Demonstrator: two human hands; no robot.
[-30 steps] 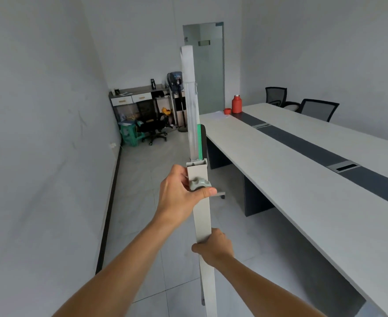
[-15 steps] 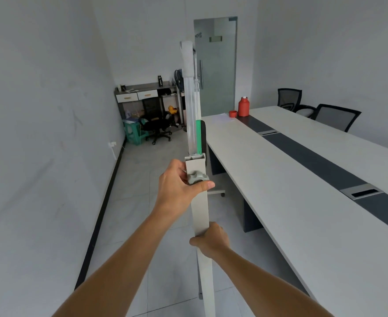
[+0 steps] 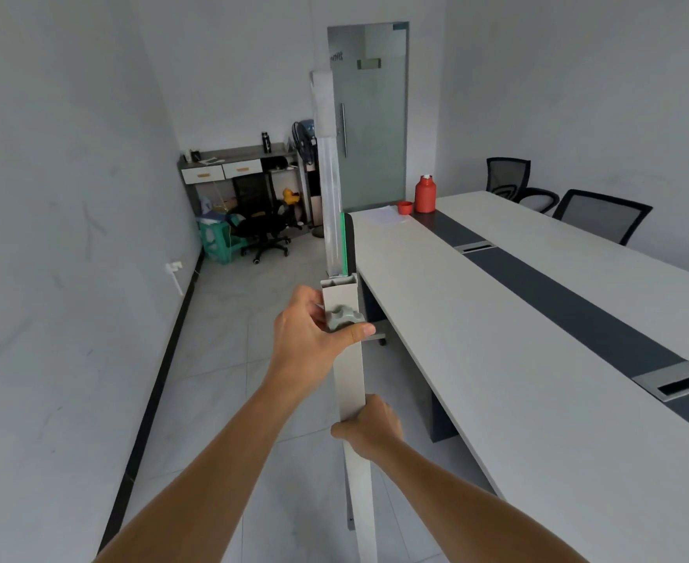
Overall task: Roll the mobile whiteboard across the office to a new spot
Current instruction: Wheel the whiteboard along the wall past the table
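I see the mobile whiteboard (image 3: 329, 176) edge-on straight ahead: a thin pale panel with a green strip, standing upright on a grey post (image 3: 348, 375). My left hand (image 3: 310, 339) wraps the post near its top, thumb just under a grey clamp knob (image 3: 343, 317). My right hand (image 3: 371, 426) grips the same post lower down. The board stands in the aisle between the left wall and the long table. Its wheels are hidden, apart from a bit of the base by the table leg.
A long white conference table (image 3: 517, 339) with a dark centre strip runs along the right, close to the board. A red bottle (image 3: 425, 195) stands at its far end. Mesh chairs (image 3: 602, 215), a cluttered desk (image 3: 237, 168) with an office chair and a glass door (image 3: 369, 115) lie ahead.
The view has advanced down the aisle; the far desk, door and table end appear closer. Both hands keep the same grip on the post.
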